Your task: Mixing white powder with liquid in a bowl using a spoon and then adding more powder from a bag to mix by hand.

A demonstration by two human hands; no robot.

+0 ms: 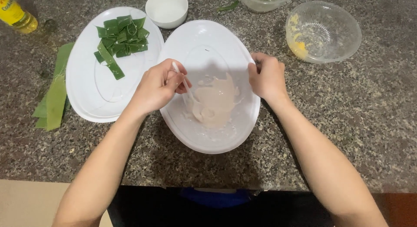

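I see one package only: a yellow bottle [16, 14] with a yellow label, lying at the top left corner of the tabletop [369, 105], cut off by the edge.

The oval platter [208, 44] is white, its batter [215, 103] pale beige-pink. A second white platter [87, 92] carries dark green leaf strips [121, 38]. Lighter green leaves [54, 94] lie on the speckled grey-brown granite counter [347, 114]. The clear glass bowl [323, 31] shows yellow smears (faintly ribbed sides).
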